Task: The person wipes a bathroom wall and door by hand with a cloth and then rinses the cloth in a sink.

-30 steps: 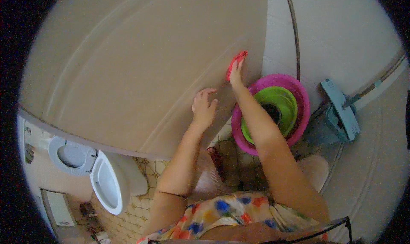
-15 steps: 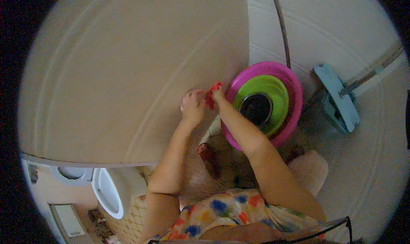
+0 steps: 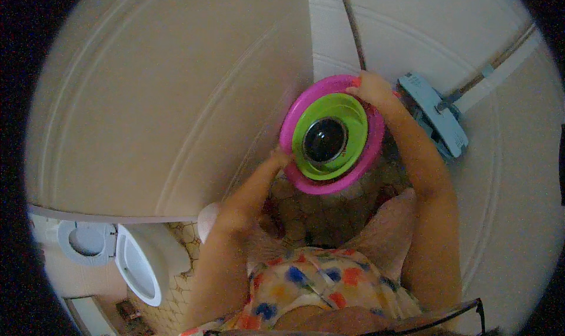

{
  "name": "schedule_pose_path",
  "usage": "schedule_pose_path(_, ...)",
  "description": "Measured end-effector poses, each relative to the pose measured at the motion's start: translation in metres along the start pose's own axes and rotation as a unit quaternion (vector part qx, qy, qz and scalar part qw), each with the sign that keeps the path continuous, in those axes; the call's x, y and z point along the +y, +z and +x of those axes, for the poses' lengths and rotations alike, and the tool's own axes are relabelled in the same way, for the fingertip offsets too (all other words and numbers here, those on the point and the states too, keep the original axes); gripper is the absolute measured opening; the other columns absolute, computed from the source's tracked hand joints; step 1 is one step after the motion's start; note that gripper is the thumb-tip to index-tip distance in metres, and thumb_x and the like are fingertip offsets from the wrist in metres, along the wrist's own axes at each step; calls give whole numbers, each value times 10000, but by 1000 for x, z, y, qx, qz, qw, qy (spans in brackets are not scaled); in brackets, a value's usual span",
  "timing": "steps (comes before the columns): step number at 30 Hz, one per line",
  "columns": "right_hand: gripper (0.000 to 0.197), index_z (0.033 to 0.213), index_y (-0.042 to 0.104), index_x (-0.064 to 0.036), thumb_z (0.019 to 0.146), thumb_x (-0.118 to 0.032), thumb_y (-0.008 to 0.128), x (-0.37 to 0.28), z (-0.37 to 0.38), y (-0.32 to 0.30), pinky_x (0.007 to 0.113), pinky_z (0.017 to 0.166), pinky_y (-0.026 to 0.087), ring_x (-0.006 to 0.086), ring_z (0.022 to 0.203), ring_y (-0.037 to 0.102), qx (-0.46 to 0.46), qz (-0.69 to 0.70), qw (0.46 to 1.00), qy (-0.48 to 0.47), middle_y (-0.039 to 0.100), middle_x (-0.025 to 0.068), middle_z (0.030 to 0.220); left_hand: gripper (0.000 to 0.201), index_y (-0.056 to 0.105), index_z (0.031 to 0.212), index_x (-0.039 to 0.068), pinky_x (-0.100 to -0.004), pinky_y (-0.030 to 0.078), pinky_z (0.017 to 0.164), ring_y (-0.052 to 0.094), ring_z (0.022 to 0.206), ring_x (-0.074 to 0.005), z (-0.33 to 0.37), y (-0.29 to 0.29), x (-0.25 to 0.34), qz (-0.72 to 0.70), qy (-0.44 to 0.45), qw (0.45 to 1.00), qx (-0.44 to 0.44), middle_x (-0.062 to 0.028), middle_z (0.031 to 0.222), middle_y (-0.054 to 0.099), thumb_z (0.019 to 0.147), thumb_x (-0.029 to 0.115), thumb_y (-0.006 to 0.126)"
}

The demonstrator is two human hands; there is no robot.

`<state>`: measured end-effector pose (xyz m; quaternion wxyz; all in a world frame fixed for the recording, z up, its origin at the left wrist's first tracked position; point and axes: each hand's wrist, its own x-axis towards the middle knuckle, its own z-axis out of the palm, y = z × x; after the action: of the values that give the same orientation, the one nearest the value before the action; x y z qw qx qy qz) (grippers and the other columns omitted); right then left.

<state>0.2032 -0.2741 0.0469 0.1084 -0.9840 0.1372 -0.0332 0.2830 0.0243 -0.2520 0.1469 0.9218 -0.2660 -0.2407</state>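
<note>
at the lower left of the frame, a white toilet (image 3: pixel 155 280) stands with its pale seat (image 3: pixel 66 242) raised, on tan patterned floor tiles (image 3: pixel 178 249). above it, a broad beige panel (image 3: pixel 170 95) fills the upper left and runs close along the left side of the basins, leaving little room there. near the centre, the left hand (image 3: pixel 281 157) is closed on the left rim of a magenta basin (image 3: pixel 321 84), its finger detail blurred. this round, wide-rimmed basin sits in the middle of the frame; nested in it is a smaller lime green basin (image 3: pixel 299 133), and inside that a dark round bowl (image 3: pixel 325 140) with a shiny rim and a glint on its dark inside. a dark hose (image 3: pixel 352 27) hangs down the pale wall (image 3: pixel 400 18) at upper centre, its lower end hidden by the right hand (image 3: pixel 375 90), which is curled over the basin's upper right rim with a bit of red cloth (image 3: pixel 356 82) showing at the fingers. just right of that wrist, a light blue bucket and flat mop head (image 3: pixel 438 115) crowd the forearm, a long pole (image 3: pixel 494 62) slanting to the upper right.
</note>
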Motion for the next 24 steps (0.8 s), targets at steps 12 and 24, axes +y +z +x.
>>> schedule_pose_path(12, 617, 1121, 360, -62, 635, -313, 646, 62, -50, 29, 435, 775, 420, 371, 915, 516, -52, 36, 991, 121, 531, 243, 969, 544, 349, 1204, 80, -429, 392, 828, 446, 1009, -326, -28, 111, 1, -167, -142, 972, -79, -180, 1197, 385, 745, 286, 556)
schedule_pose_path(24, 394, 1063, 483, -65, 687, -131, 580, 58, -23, 53, 410, 814, 392, 343, 936, 499, 168, 91, 981, 45, 536, 184, 997, 550, 333, 1220, 89, -410, 405, 812, 466, 975, -321, -16, 144, 35, -288, -136, 945, -76, -182, 1177, 396, 744, 253, 553)
